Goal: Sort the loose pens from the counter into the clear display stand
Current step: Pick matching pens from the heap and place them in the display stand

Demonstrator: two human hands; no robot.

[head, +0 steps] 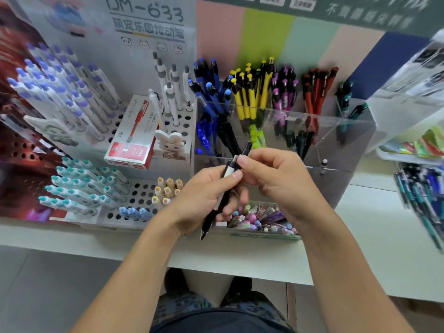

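While the left hand grips a slim black-and-white pen diagonally, the right hand pinches its upper end, before the clear acrylic display stand.

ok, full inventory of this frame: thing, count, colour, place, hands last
clear display stand: one, transparent, centre-right on the counter
blue pens: a bunch, back left compartment
yellow pens: a bunch, next compartment to the right
purple pens: a bunch, right of the yellow
red pens: a bunch, further right
white peg rack: one, left, holding purple-, teal- and grey-capped pens
red-and-white box: one, lying on the rack
counter: white
black pen: one, black with a white band, held in front of the stand
left hand: gripping the pen's barrel
right hand: pinching its upper end
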